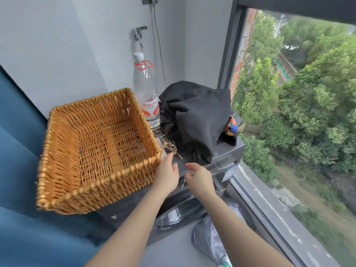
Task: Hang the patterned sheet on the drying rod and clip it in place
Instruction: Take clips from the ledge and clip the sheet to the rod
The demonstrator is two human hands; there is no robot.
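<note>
Several small wooden clips (172,147) lie in a loose pile on the dark top of the washing machine (223,160), between the wicker basket and a black bundle. My left hand (167,173) reaches toward them, fingertips just touching the nearest clip, fingers apart. My right hand (199,178) hovers a little to the right over the machine's front edge, fingers curled loosely and holding nothing. A bit of bright patterned cloth (230,126) in orange and blue peeks out from under the black bundle at its right. No drying rod is in view.
An empty wicker basket (57,170) stands on the machine's left side. A tall clear water bottle (145,91) stands behind it by the wall. A black fabric bundle (196,116) fills the back right. A window (289,112) is at right, a grey plastic bag (208,239) below.
</note>
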